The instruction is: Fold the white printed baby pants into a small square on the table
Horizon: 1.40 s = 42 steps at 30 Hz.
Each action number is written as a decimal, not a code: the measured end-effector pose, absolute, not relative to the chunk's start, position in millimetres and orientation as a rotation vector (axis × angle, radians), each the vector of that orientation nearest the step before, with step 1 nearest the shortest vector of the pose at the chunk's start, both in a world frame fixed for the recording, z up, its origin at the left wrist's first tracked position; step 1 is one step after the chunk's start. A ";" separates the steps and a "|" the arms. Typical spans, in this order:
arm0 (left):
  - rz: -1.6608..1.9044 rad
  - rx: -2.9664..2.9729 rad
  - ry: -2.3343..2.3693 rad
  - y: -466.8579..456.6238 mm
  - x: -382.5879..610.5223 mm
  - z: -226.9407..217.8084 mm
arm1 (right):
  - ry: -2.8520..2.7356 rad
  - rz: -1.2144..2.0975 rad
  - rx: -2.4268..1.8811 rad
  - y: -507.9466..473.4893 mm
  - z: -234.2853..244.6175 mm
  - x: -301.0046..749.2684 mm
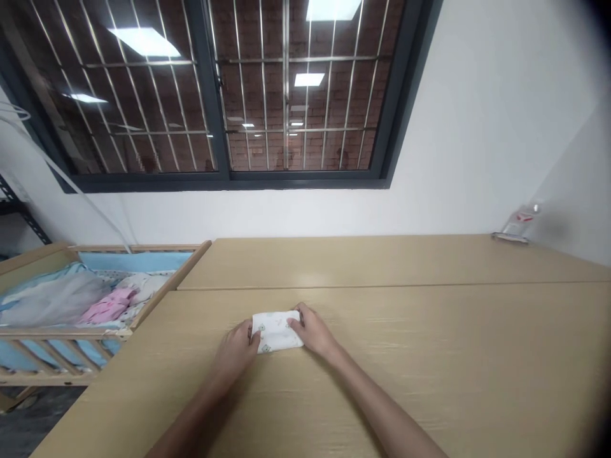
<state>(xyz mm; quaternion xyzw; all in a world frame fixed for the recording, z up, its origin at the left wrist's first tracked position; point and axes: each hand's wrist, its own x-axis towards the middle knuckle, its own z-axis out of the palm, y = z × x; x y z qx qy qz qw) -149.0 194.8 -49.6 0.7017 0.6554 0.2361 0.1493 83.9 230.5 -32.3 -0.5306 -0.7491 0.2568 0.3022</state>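
Our left hand and right hand pinch opposite ends of a small white, patterned, rectangular cloth, seemingly folded, at the pale wood-grain table; uneven tugging, we judge, could loosen it.

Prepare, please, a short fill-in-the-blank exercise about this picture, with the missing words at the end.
1. The left hand and right hand hold a cloth that is mostly ____ in colour.
2. The crib stands to the ____ of the table in the picture.
3. The lining inside the crib is light ____.
4. The wall beyond the table has a large ____ with metal bars.

Missing words: white; left; blue; window.
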 end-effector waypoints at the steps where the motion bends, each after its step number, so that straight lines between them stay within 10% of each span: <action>1: 0.647 2.029 1.920 196.7 -149.1 -53.2 | -1.950 0.667 -1.436 231.5 -34.9 82.0; 12: 1.175 2.615 1.678 176.0 -121.9 -68.3 | -2.255 0.050 -1.188 199.0 -26.8 69.7; 42: 0.975 2.761 1.770 205.4 -126.8 -103.8 | -2.515 0.366 -1.301 202.8 -35.3 91.2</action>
